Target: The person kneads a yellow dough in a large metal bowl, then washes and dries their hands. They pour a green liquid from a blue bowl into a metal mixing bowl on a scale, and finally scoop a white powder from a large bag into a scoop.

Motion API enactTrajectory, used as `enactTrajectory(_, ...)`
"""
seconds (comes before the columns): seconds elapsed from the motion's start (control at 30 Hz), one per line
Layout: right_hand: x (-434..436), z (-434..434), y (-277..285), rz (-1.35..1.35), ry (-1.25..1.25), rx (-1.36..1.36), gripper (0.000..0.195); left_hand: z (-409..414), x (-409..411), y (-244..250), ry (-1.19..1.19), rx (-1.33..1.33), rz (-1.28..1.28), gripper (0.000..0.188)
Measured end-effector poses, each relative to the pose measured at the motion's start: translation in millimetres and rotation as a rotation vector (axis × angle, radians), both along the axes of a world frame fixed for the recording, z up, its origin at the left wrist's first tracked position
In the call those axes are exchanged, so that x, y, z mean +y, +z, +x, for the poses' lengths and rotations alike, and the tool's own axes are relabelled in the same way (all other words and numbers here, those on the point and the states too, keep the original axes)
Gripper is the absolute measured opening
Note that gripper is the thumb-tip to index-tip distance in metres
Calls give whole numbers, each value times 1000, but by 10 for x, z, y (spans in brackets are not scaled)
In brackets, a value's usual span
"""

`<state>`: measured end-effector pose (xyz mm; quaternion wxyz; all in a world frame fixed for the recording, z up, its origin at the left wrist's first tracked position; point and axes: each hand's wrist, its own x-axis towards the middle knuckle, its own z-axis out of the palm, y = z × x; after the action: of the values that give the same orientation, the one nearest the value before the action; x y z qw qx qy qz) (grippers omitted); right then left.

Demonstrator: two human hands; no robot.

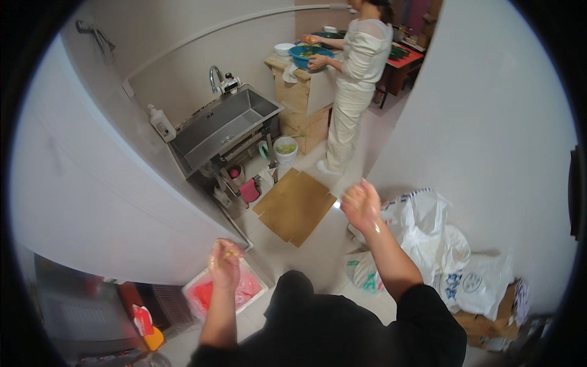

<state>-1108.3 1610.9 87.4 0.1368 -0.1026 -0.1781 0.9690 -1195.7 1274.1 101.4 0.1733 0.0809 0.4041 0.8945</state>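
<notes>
My left hand is raised above a white box lined with red and pink plastic bags. Its fingers are curled and look glossy, with small yellowish bits on them. Farther right, my right hand hangs in the air with bent fingers, also shiny around the wrist. Behind it white plastic bags are heaped against the wall. Neither hand shows a clear object in its grip, and the insides of the fingers are blurred. Between the hands and the sink a brown cardboard sheet lies on the tiled floor.
A stainless-steel sink with a faucet and a pump bottle stands along the left wall. A white bucket holds greens. Another person works over a blue basin on a wooden cabinet.
</notes>
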Motion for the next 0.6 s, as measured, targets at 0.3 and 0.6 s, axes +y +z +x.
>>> enactTrajectory(0.3,311,-3984,106,324,496,-10,25,-2276,837,-451,249,11,35,27)
enactTrajectory(0.6,965,-6312,-577,459,818,-244,23,-4215,1949,19,90,195,-249,29)
